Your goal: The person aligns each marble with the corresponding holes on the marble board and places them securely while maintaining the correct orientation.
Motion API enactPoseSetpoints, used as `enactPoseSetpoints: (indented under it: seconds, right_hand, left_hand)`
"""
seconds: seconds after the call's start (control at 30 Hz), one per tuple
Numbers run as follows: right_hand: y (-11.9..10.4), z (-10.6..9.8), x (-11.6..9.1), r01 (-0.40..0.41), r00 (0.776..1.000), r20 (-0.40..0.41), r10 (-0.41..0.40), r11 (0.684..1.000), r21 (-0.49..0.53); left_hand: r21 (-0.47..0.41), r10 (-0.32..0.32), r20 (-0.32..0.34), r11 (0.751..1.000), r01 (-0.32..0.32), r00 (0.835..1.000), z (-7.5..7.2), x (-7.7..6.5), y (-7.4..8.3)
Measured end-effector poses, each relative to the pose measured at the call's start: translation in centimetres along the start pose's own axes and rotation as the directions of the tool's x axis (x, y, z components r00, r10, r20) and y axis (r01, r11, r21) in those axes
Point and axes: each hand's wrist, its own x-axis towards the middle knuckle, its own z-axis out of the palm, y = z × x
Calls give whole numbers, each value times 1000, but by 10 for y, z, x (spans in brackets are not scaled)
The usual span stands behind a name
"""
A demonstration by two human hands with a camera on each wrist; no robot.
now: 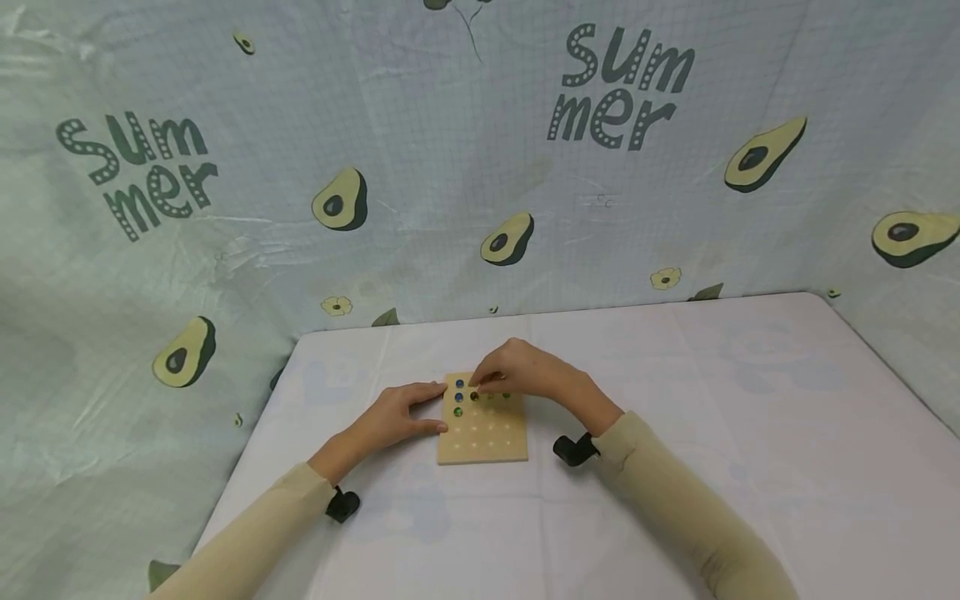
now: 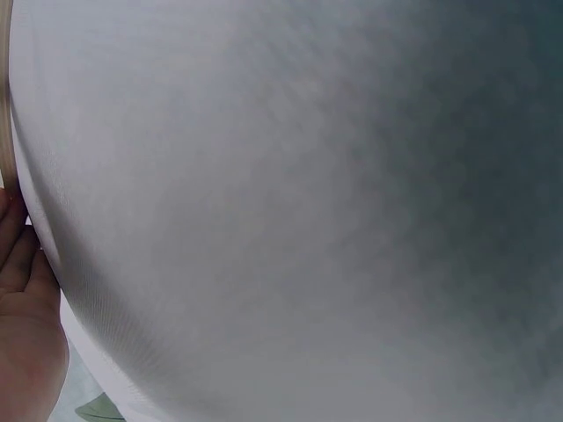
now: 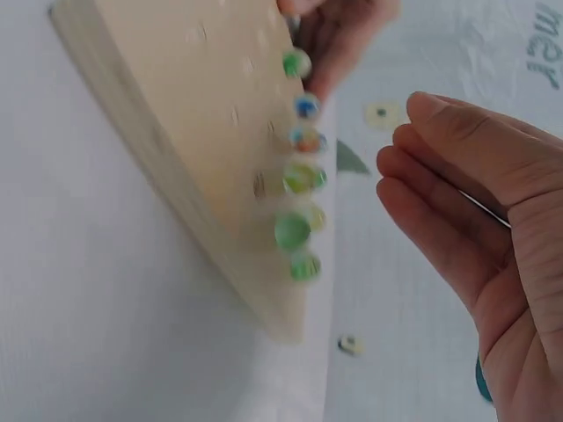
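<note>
A square wooden board (image 1: pixel 483 446) with rows of small hollows lies flat on the table, coloured glass marbles sitting in its far rows and left column. Blue marbles (image 1: pixel 459 397) and a green marble (image 1: pixel 457 412) line the left side. My left hand (image 1: pixel 390 414) steadies the board's left edge, forefinger and thumb spread along it. Over the far rows reaches my right hand (image 1: pixel 525 369), fingertips beside a dark marble (image 1: pixel 474 397) and hiding part of the back row. Between the thumb and bent fingers (image 3: pixel 413 167) no marble shows in the right wrist view.
A white cloth covers the table (image 1: pixel 637 375). Behind it hangs a pale curtain (image 1: pixel 420 108) printed with avocados and lettering. Small black cameras (image 1: pixel 573 450) are strapped at both wrists, under beige sleeves (image 1: pixel 690 508).
</note>
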Motion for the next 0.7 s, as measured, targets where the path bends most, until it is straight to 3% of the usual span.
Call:
enactPoseSetpoints:
  seconds: [0.2,0.47,0.7]
  right_hand:
    - [26,-20,-30,-69,994,-91,66,997,-27]
    - [59,-37,-64,-194,979,-71,191,980,-50]
    - [76,-40,-76,-238,970,-49,236,971,-36]
  left_hand:
    - [-6,2,-2,1000,-2,1000,0,-1,1]
    - [7,-10,-4,1000,10,1000,0,-1,1]
    - [7,0,-11,1000,0,1000,0,-1,2]
